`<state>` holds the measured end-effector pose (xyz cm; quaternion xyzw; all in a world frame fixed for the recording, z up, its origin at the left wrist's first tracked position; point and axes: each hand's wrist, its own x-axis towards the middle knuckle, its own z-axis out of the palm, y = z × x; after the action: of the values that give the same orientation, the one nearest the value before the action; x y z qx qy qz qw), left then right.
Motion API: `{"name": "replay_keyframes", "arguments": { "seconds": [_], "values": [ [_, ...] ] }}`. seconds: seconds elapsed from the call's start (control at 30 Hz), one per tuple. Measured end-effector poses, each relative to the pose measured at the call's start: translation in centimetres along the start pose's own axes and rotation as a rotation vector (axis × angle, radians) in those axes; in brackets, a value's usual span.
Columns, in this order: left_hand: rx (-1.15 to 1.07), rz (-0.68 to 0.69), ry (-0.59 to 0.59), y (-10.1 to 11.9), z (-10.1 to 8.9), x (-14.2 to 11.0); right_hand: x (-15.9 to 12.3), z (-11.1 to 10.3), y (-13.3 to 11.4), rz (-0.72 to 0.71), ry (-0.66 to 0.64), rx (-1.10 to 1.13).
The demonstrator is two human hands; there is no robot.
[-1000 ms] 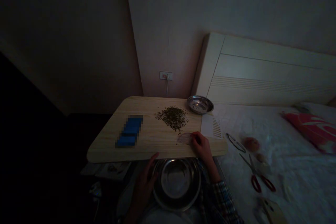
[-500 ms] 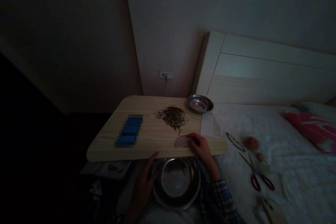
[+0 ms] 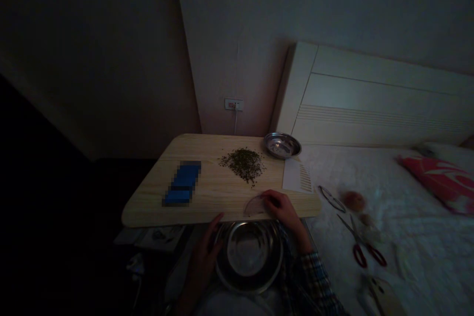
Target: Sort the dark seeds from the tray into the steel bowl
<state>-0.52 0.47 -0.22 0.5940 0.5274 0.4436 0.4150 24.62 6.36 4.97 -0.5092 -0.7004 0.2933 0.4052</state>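
My right hand (image 3: 279, 207) is closed on a thin, see-through curved piece (image 3: 254, 205), perhaps plastic, held against the tabletop near the front edge. Just beyond it, small dark green grains or seeds (image 3: 244, 164) lie in a loose pile with strays around it. Below the table edge, my left hand (image 3: 207, 244) grips the left rim of a large metal bowl (image 3: 274, 276), one finger reaching up to the table edge. Inside that bowl a smaller round metal shape (image 3: 247, 249) shows; the dim light hides what it holds.
On the wooden table (image 3: 148, 212) are a pixelated blue object (image 3: 183, 182), a shallow metal bowl (image 3: 282, 146) and a white slotted card (image 3: 296, 176). Scissors (image 3: 357, 244), glasses (image 3: 332, 199), a round reddish item (image 3: 353, 201) and a phone (image 3: 385, 294) lie on the bed to the right.
My right hand has drawn the clear curved piece slightly left and toward the table's front edge. My left hand and the bowl stay about where they were.
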Motion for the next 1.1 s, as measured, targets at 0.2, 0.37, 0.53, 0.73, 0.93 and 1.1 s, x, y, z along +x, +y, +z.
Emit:
{"name": "replay_keyframes", "arguments": {
  "seconds": [0.2,0.37,0.53,0.73,0.93,1.1],
  "values": [
    [-0.012,-0.01,-0.008,-0.1,0.0,0.0,-0.1,-0.1,0.4,0.029,-0.057,0.078],
    [-0.004,-0.013,-0.005,0.0,-0.1,0.0,0.1,-0.1,1.2,0.063,0.042,0.13],
    [0.007,-0.004,-0.011,-0.4,0.0,0.1,0.3,-0.1,2.5,0.1,0.205,0.142],
    [0.012,0.008,-0.016,-0.5,-0.1,0.0,0.4,0.0,2.9,0.095,0.216,0.176],
    [0.028,0.003,0.003,-0.5,0.0,0.0,0.4,0.1,2.8,0.142,0.353,0.087],
    [0.033,-0.003,-0.013,-0.8,0.0,0.1,0.4,0.2,2.7,0.16,0.447,0.024]
  ]
}}
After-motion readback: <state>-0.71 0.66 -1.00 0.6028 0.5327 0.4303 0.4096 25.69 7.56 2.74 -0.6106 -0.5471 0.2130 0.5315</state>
